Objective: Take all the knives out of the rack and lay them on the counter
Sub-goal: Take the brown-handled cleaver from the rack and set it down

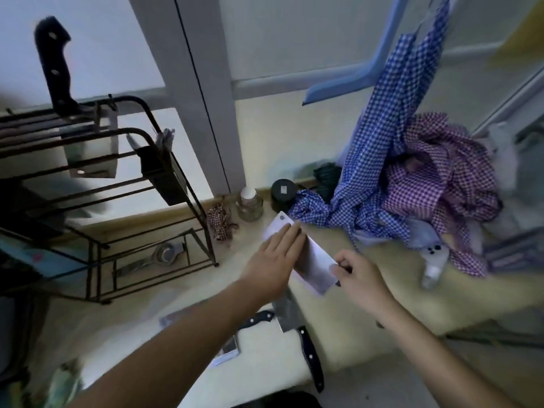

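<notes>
A broad cleaver (315,260) lies flat on the pale counter (412,295) in the middle of the view. My left hand (273,260) rests open, palm down, on its blade. My right hand (357,278) is closed around its handle end, which is hidden in the fist. Nearer to me two more knives lie on the counter: a cleaver (290,315) with a black handle (310,357), and a smaller black-handled knife (256,318) under my left forearm. In the dark wire rack (123,136) at left, one black-handled cleaver (54,66) still stands upright.
Blue and purple checked cloths (412,187) are heaped at the back right. A glass jar (249,204), a black-lidded jar (283,192) and a small checked bundle (219,220) stand by the wall. A metal squeezer (164,254) lies under the rack.
</notes>
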